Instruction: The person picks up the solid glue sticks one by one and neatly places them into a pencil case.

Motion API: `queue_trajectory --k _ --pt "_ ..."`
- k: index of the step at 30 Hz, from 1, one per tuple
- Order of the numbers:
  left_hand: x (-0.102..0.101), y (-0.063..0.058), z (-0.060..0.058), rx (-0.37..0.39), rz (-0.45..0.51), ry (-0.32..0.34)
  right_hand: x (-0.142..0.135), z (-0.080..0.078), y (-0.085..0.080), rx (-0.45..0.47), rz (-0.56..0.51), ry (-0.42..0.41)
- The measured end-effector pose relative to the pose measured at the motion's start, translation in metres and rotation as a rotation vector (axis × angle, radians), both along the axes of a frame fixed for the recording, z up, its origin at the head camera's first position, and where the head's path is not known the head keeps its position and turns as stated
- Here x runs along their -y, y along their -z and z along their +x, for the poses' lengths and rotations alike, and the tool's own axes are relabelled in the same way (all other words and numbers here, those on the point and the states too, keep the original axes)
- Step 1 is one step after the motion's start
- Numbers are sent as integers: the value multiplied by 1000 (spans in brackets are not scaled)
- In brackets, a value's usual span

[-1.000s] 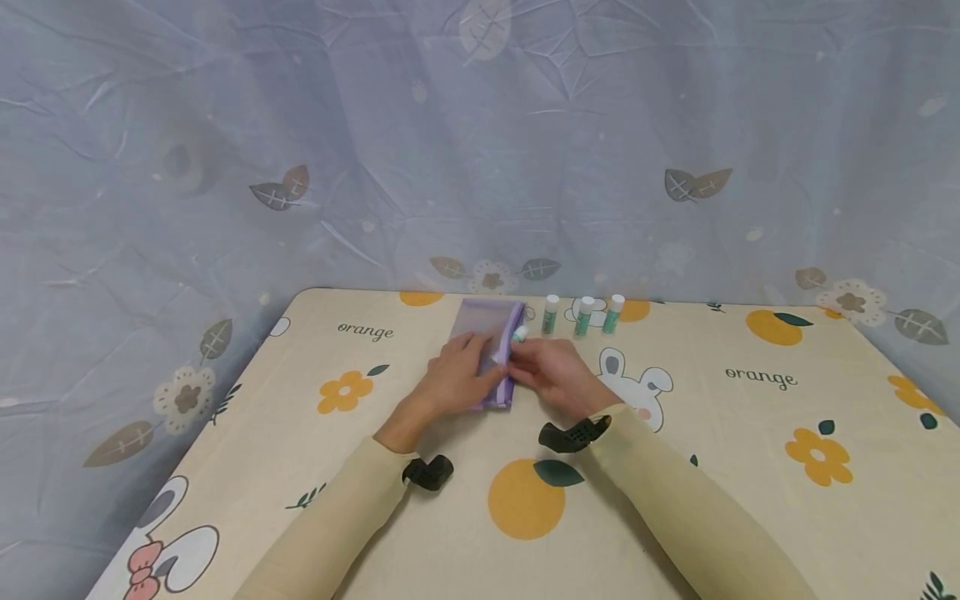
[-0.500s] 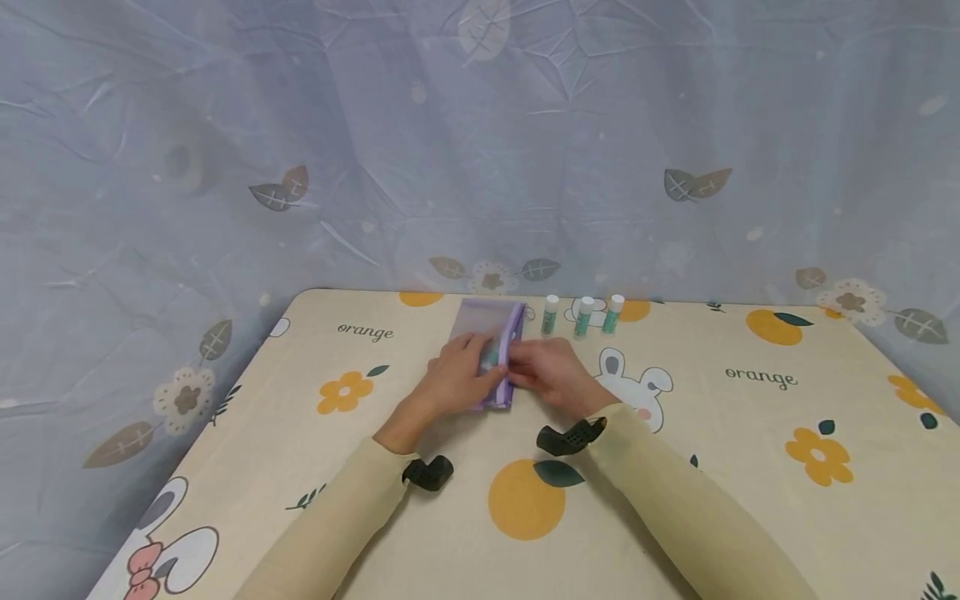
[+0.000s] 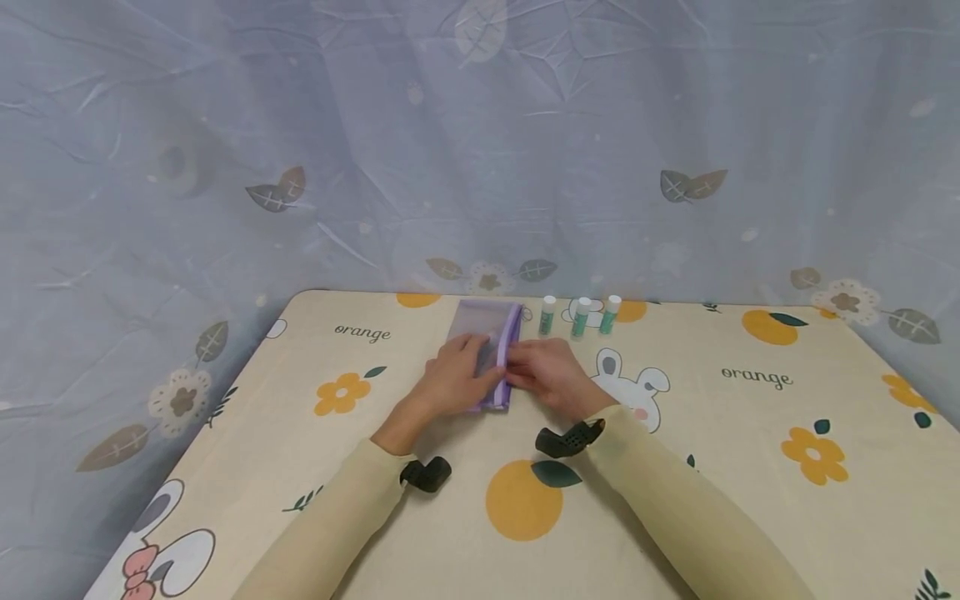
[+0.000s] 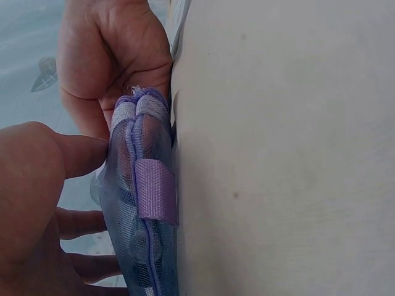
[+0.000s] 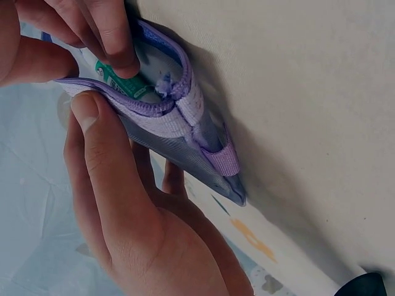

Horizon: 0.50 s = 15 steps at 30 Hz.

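Grey-blue fabric [image 3: 562, 125] backs our print-covered worktop [image 3: 862, 400]. On it lies the purple mesh pouch [image 3: 486, 315], mouth facing right. Our left grip [image 3: 450, 379] rests unclenched against its upper panel. Our right grip [image 3: 551, 371] reaches into the mouth, one fingertip touching a green-and-white tube [image 5: 133, 85] inside; whether it pinches, we cannot tell. Three similar tubes [image 3: 581, 321] stand nearby.

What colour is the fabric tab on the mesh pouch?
The tab is light purple, clearest in the left wrist view.
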<state>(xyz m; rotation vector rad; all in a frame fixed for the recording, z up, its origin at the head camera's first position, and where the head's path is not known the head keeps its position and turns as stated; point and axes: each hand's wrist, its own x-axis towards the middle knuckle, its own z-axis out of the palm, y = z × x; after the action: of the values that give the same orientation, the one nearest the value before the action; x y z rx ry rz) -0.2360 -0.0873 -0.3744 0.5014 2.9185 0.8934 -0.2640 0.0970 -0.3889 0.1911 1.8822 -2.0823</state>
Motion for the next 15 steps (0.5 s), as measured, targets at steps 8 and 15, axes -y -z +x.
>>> queue_trajectory --k 8,15 --pt "-1 -1 1 1 4 -1 -1 -1 -1 -30 0 10" --pt "-1 -2 1 20 5 -8 -5 -1 -6 -90 150 45"
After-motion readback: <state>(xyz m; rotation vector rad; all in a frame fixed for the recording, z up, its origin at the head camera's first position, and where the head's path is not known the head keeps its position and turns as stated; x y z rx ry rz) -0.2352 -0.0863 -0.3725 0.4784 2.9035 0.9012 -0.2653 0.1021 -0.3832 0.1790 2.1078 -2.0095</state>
